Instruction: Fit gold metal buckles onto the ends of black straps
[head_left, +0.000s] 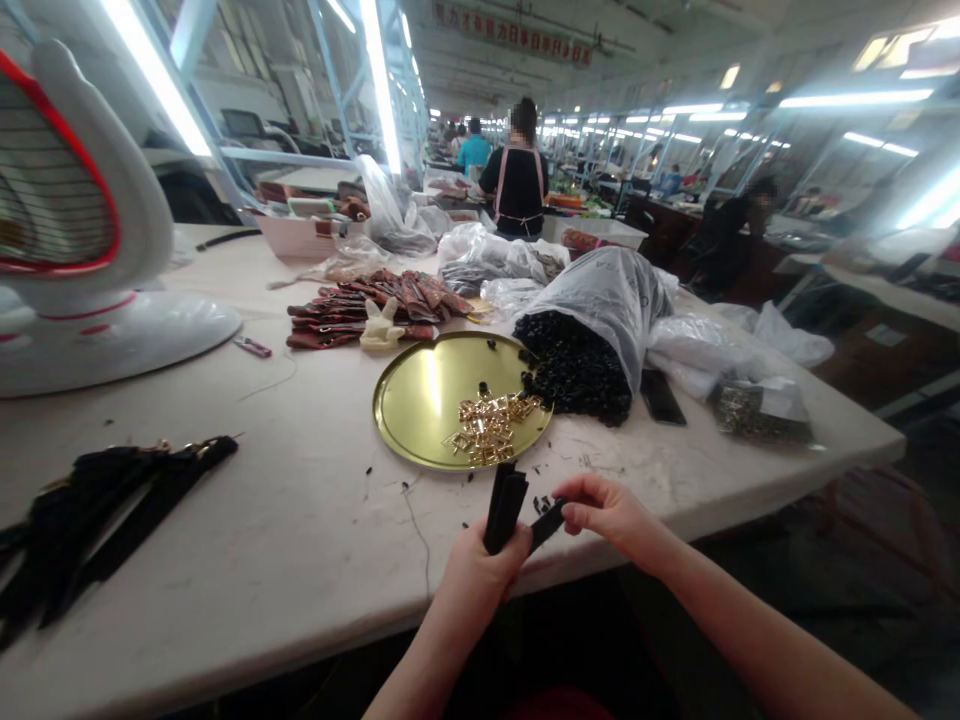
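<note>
My left hand [472, 575] is closed round a folded black strap [504, 505], holding it upright near the table's front edge. My right hand [604, 505] pinches the strap's free end [547, 522] just to the right. Right behind the hands sits a round gold tray [420, 400] with several gold metal buckles [491, 425] heaped on its near right side. A clear plastic bag [607, 300] lies on its side and spills small black parts [574, 370] onto the tray's rim.
A pile of finished black straps [112, 505] lies at the left. A white fan [82, 230] stands at the far left. Brown leather pieces [367, 305] lie behind the tray, and more plastic bags [750, 345] at the right. A person in a black top [517, 180] stands far back.
</note>
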